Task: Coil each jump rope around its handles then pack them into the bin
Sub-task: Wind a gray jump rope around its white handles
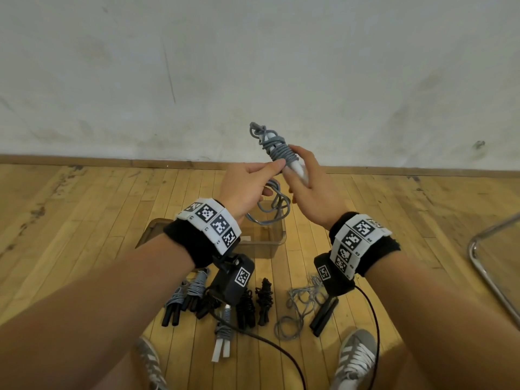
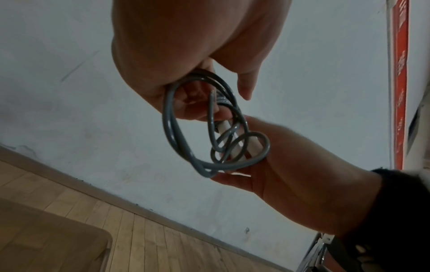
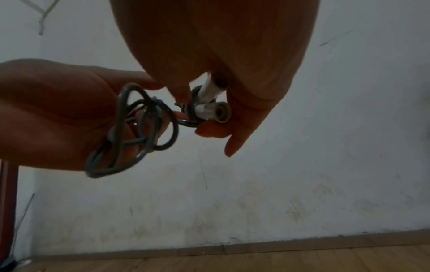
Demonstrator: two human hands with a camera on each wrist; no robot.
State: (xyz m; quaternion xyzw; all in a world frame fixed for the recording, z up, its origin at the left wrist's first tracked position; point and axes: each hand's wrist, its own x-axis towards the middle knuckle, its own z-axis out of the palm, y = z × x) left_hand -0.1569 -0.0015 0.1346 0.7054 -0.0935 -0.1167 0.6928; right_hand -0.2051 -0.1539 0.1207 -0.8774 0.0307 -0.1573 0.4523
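Observation:
I hold a grey jump rope with two white handles (image 1: pixel 295 168) up in front of the wall. My right hand (image 1: pixel 305 181) grips the paired handles (image 3: pixel 215 103), which point up and to the left with grey cord wound tightly round them (image 1: pixel 277 149). My left hand (image 1: pixel 253 181) pinches the cord beside the handles, and loose grey loops (image 1: pixel 277 201) hang from it (image 2: pixel 209 128). Below the hands a clear brownish bin (image 1: pixel 261 235) stands on the wood floor.
Near my feet lie several coiled ropes: grey with black handles (image 1: pixel 185 296), black ones (image 1: pixel 254 302), grey with white handles (image 1: pixel 222 339). An uncoiled grey rope with black handles (image 1: pixel 309 305) lies to the right. A metal chair frame (image 1: pixel 489 277) stands at the right edge.

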